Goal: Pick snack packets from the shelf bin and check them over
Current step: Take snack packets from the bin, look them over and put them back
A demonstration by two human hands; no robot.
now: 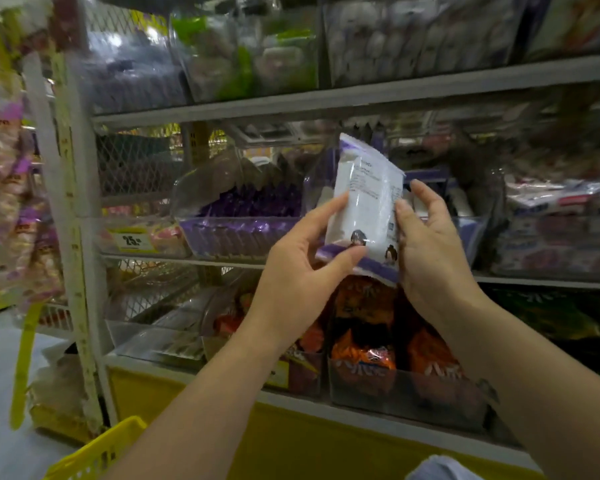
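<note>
— Which step are we on?

— The checking, we'd say. Our snack packet (364, 206), white with purple edges, is up at the centre of the frame, in front of the middle shelf and just right of the clear shelf bin (243, 242) of purple packets. Its printed back panel faces us.

— And how are we holding it?

— With both hands. Our left hand (302, 268) pinches the lower left corner, thumb across the front. Our right hand (430, 251) grips the right edge, thumb on the front and fingers curled behind.

— So what does the next move call for?

— Probably turning it over to check the other face and the seals, keeping a light pinch so the film doesn't crumple. Then it could go back in the bin, or into the yellow basket (94, 455) at lower left.
</note>
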